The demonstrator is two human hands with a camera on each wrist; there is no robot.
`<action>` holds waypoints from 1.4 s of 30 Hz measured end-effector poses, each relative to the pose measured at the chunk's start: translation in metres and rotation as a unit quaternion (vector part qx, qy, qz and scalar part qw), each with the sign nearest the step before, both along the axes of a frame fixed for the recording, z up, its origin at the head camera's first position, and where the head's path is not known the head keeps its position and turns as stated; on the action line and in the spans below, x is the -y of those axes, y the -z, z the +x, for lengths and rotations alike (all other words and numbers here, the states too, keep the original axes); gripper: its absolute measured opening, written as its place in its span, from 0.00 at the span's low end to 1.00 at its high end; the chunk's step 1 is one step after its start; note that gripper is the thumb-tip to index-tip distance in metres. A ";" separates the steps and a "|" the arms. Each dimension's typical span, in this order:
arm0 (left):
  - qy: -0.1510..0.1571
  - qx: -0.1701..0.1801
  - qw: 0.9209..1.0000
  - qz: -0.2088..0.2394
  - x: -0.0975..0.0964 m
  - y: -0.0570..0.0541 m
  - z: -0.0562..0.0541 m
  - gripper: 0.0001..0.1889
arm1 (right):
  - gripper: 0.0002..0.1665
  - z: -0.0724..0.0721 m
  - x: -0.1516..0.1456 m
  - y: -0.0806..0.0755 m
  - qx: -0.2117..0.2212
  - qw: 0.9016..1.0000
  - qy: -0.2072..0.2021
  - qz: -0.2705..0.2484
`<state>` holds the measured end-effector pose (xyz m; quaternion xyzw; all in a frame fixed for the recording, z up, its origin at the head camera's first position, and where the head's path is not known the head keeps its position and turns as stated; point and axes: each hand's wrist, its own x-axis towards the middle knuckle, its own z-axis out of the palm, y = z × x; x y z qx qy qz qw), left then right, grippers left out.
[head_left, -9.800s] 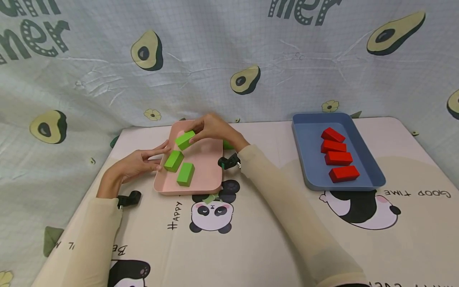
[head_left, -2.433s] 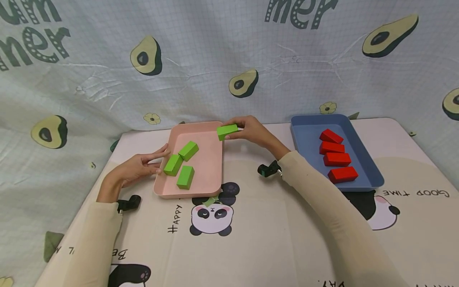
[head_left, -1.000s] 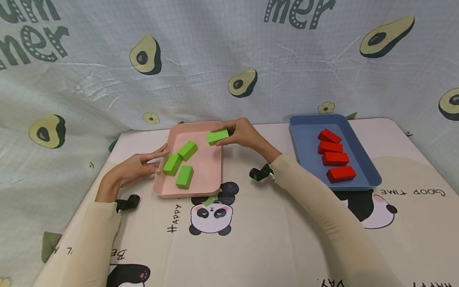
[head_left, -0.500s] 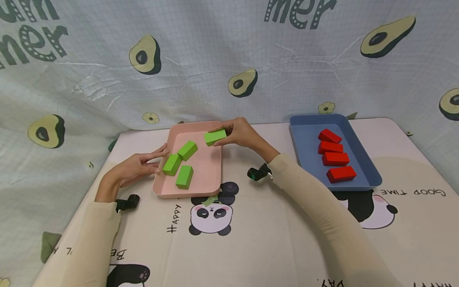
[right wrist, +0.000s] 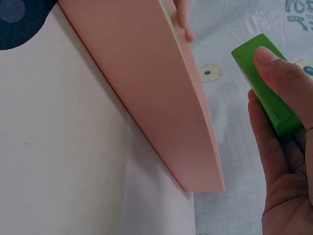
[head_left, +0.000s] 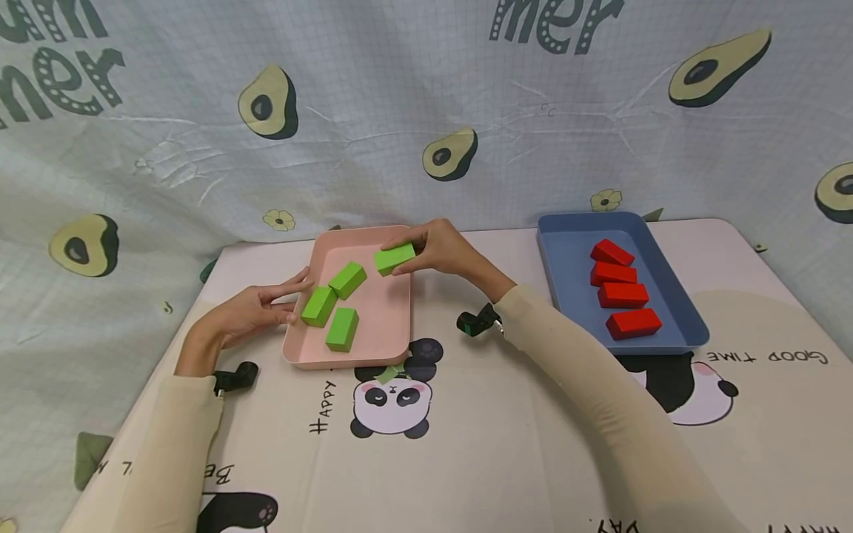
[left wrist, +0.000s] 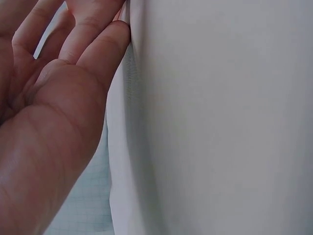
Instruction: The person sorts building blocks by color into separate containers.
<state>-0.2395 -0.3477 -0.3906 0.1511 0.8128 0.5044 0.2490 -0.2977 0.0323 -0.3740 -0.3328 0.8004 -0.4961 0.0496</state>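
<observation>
My right hand (head_left: 443, 252) pinches a green block (head_left: 395, 258) between thumb and fingers over the far right part of the pink tray (head_left: 389, 326). The right wrist view shows that held block (right wrist: 266, 83) raised above the tray's rim. Three more green blocks lie in the tray: one upper (head_left: 348, 280), one at the left (head_left: 319, 306), one nearer the front (head_left: 342, 330). At the tray's left rim, my left hand (head_left: 249, 311) rests with fingers extended, touching the edge. Only that hand (left wrist: 63, 93) and cloth show clearly in the left wrist view.
A blue tray (head_left: 573, 296) stands to the right, with several red blocks (head_left: 623, 295) in a column inside. Panda-printed cloth (head_left: 466, 459) covers the table. An avocado-print sheet (head_left: 373, 148) hangs behind the far edge.
The green block held at first now lies in the tray. My right hand has since brought another green block leftward from the tray's right rim. The left hand stays at the rim.
</observation>
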 end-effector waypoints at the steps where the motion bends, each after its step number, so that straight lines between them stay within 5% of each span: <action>1: 0.000 0.000 1.000 -0.001 0.000 0.000 0.000 0.37 | 0.24 0.000 0.000 -0.001 0.000 1.000 -0.001 0.000; 42: 0.000 0.016 1.000 0.015 0.000 0.000 0.000 0.37 | 0.24 0.000 0.029 -0.006 -0.037 0.996 -0.056 0.052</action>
